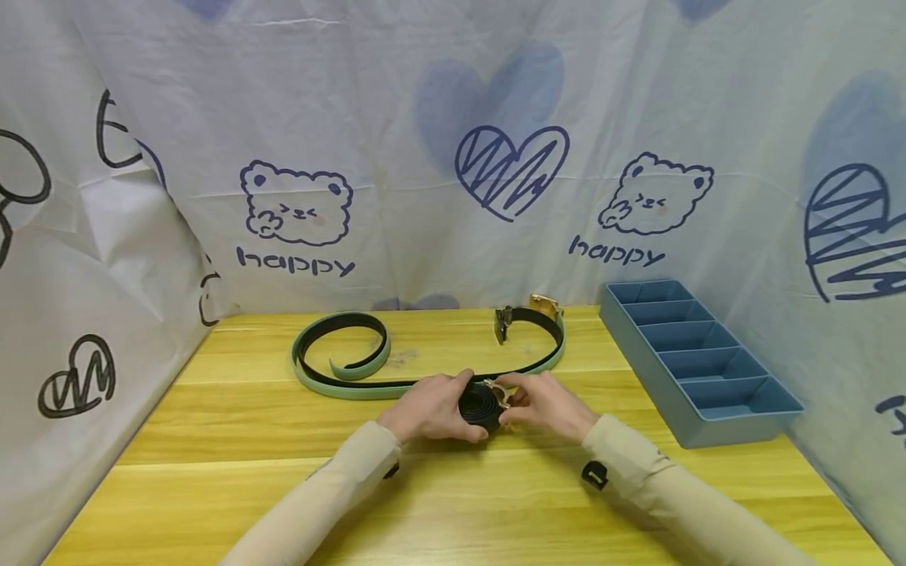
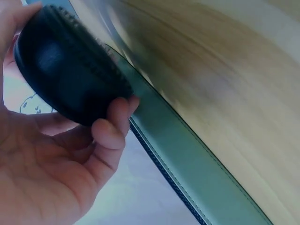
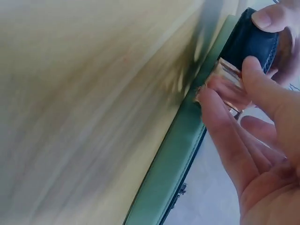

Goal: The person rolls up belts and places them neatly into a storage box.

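Observation:
A black belt [image 1: 477, 405], rolled into a tight coil, stands on the table between both hands. My left hand [image 1: 435, 407] grips the coil from its left side, thumb in front and fingers behind; the left wrist view shows the smooth outer face of the coil [image 2: 70, 70]. On the right, my right hand [image 1: 545, 405] pinches the belt's gold buckle [image 3: 227, 86] against the coil. Just behind lies a green belt [image 1: 368, 391] with a black inner face, stretched sideways, its left end curled in a loop and its right end bent back to a gold buckle [image 1: 543, 305].
A blue-grey tray [image 1: 708, 424] with several compartments stands at the right edge of the wooden table [image 1: 269, 487]. A white printed cloth [image 1: 396, 157] hangs behind the table and along both sides.

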`<action>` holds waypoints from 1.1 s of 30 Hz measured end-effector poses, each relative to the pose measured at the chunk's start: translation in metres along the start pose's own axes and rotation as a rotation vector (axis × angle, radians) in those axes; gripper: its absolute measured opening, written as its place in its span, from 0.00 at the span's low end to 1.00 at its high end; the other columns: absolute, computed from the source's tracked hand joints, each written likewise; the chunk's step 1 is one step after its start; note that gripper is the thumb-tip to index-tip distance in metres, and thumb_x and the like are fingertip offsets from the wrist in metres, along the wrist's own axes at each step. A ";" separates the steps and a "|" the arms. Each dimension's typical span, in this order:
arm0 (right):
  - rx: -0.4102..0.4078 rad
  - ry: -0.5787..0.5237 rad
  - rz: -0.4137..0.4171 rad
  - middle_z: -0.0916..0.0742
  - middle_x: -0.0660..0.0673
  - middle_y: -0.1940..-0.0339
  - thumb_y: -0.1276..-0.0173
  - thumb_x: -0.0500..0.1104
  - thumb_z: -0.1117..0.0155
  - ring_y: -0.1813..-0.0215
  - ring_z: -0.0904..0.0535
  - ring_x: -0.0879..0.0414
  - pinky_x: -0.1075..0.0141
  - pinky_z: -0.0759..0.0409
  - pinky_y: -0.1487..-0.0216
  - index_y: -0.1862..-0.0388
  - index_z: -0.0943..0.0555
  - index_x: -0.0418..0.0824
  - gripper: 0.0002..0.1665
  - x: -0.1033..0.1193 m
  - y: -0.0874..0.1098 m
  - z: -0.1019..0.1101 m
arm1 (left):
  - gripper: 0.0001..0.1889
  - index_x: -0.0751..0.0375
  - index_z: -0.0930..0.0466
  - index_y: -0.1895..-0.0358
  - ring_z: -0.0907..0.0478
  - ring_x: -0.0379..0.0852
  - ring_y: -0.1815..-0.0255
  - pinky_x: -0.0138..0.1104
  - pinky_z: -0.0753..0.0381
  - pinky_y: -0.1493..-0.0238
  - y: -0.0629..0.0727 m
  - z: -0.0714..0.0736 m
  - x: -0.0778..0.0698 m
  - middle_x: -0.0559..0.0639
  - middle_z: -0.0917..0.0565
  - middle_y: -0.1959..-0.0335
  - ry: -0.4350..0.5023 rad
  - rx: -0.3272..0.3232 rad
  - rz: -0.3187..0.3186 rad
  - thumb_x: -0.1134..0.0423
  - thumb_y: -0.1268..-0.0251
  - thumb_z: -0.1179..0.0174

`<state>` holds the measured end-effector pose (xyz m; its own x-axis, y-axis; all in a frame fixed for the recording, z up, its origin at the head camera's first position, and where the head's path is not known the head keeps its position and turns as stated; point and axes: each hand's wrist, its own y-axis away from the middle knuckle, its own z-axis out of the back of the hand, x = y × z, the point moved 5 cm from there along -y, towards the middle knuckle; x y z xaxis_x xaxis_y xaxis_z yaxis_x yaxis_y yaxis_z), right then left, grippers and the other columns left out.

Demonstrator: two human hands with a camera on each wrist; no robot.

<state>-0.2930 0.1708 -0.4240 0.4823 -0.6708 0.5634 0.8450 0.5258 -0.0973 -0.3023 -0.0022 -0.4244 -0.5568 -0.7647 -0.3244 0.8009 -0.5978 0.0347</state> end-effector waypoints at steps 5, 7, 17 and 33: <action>-0.082 0.031 0.099 0.10 0.40 0.57 0.36 0.43 0.30 0.63 0.13 0.58 0.70 0.17 0.63 0.37 0.23 0.37 0.29 0.008 0.002 0.008 | 0.49 0.52 0.39 0.28 0.20 0.42 0.62 0.35 0.21 0.60 0.002 0.006 0.002 0.52 0.16 0.56 0.033 -0.050 0.003 0.31 0.52 0.36; -0.098 0.089 0.136 0.11 0.42 0.57 0.35 0.42 0.30 0.63 0.13 0.58 0.70 0.18 0.63 0.35 0.24 0.39 0.30 0.012 0.003 0.010 | 0.50 0.50 0.40 0.26 0.20 0.43 0.61 0.36 0.20 0.59 0.003 0.009 0.002 0.53 0.16 0.54 0.048 -0.054 0.016 0.30 0.51 0.37; -0.158 0.273 0.143 0.20 0.37 0.43 0.40 0.49 0.26 0.47 0.21 0.46 0.51 0.19 0.50 0.27 0.32 0.52 0.42 0.021 0.004 0.006 | 0.49 0.54 0.37 0.29 0.19 0.47 0.61 0.39 0.19 0.59 -0.006 0.021 0.000 0.59 0.17 0.52 0.137 -0.185 0.112 0.24 0.49 0.43; -0.111 -0.262 -0.056 0.23 0.38 0.36 0.24 0.46 0.45 0.36 0.24 0.42 0.48 0.24 0.41 0.33 0.33 0.49 0.23 -0.013 -0.015 0.013 | 0.40 0.54 0.26 0.39 0.23 0.45 0.60 0.37 0.21 0.58 -0.016 0.030 0.000 0.54 0.20 0.52 0.218 -0.277 0.012 0.26 0.44 0.44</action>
<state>-0.3147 0.1786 -0.4193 0.3700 -0.5315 0.7620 0.8958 0.4215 -0.1410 -0.3215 0.0004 -0.3965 -0.5103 -0.6841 -0.5211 0.8533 -0.4783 -0.2078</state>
